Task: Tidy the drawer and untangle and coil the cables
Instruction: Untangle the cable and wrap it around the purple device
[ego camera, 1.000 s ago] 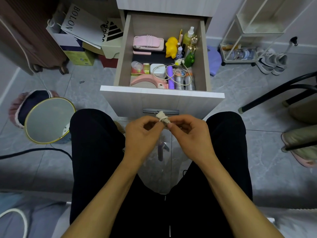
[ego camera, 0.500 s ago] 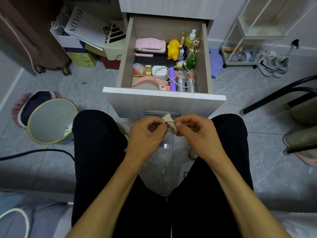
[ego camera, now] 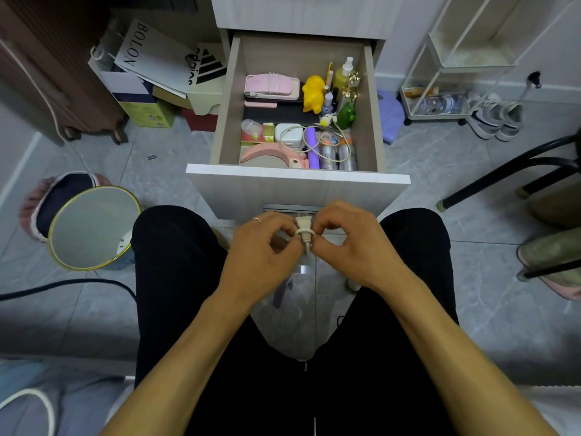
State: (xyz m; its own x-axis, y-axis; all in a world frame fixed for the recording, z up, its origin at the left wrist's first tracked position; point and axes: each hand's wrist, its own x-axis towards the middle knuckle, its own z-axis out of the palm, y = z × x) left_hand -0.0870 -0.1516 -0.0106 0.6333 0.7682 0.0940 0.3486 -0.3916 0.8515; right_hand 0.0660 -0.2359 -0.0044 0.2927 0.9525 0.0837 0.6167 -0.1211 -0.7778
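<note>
A small white cable [ego camera: 304, 231] with its plug end up is pinched between my left hand [ego camera: 263, 253] and my right hand [ego camera: 352, 247], just below the drawer front. A turn of cable wraps around the plug. The open drawer [ego camera: 295, 181] holds a white charger [ego camera: 288, 136] with a loose white cable loop [ego camera: 327, 143] lying over silver tubes, a pink case [ego camera: 272, 87], a yellow toy [ego camera: 313, 93], a purple stick and a pink curved piece. Most of the held cable is hidden in my fingers.
A gold-rimmed bin [ego camera: 91, 228] stands on the floor to the left, with boxes and bags [ego camera: 151, 80] behind it. A black cable [ego camera: 63, 286] crosses the floor at left. At right are a white wire rack [ego camera: 456, 77], shoes [ego camera: 493, 119] and black chair legs [ego camera: 509, 171].
My hands have stayed together in front of the drawer, turning the small white cable; the plug now stands upright between my fingers. The view has shifted slightly.
</note>
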